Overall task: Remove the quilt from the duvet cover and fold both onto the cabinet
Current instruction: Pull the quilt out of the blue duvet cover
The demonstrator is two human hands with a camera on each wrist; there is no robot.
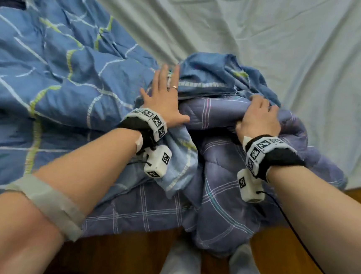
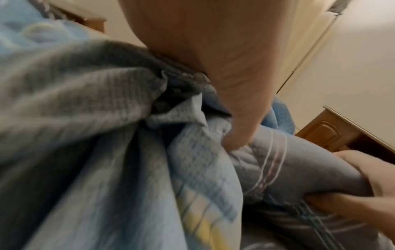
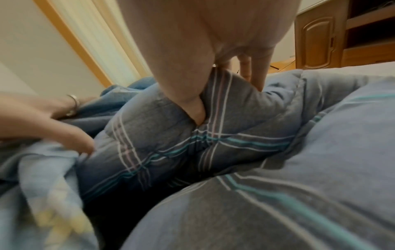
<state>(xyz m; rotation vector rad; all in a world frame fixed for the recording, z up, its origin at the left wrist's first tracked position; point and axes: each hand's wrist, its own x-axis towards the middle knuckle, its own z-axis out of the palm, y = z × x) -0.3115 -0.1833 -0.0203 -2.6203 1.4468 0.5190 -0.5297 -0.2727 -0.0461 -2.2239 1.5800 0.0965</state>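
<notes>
A thick fold of the purple-grey plaid quilt [image 1: 221, 179] is gripped by the right hand [image 1: 258, 118] at centre right of the head view, thumb and curled fingers sunk into the padding, apparently so that it can be drawn out toward the lower edge of the frame. Just to its left, the left hand [image 1: 167, 98] is laid flat, fingers spread and straight, on the blue duvet cover [image 1: 56, 71], probably to pin the opening down while the filling is pulled. Part of the quilt is bunched below the grip and hangs over the bed's edge; the rest is judged to lie inside the cover, spread toward the upper left. The pale sheet [image 1: 271, 35] fills the upper right.
</notes>
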